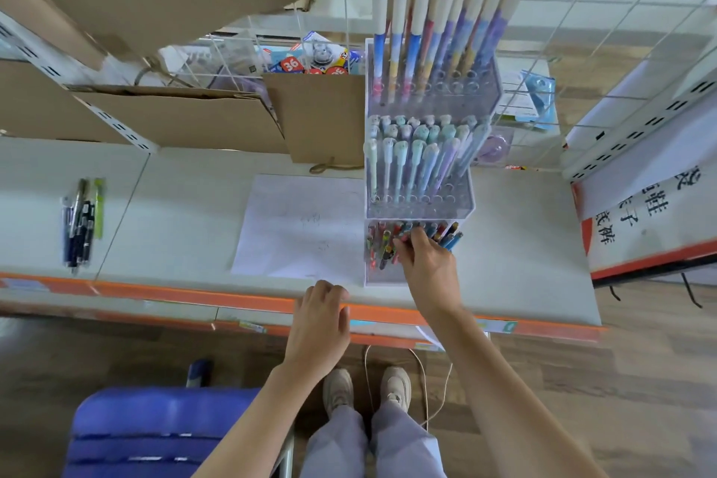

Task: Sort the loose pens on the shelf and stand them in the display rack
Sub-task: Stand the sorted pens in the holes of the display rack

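Left hand [318, 318] curled loosely over shelf [523, 244] edge, empty, likely for balance. Right hand [423, 256] fingers among pens in display rack [421, 206] front tier, probably seating one; grip unclear. Loose pens [80, 223] far left.

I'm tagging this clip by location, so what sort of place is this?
Most likely a stationery shop aisle. A tiered clear display rack holds rows of matching pens, it stands on a metal shop shelf with an orange price strip, and opened cardboard cartons sit behind, as for restocking.
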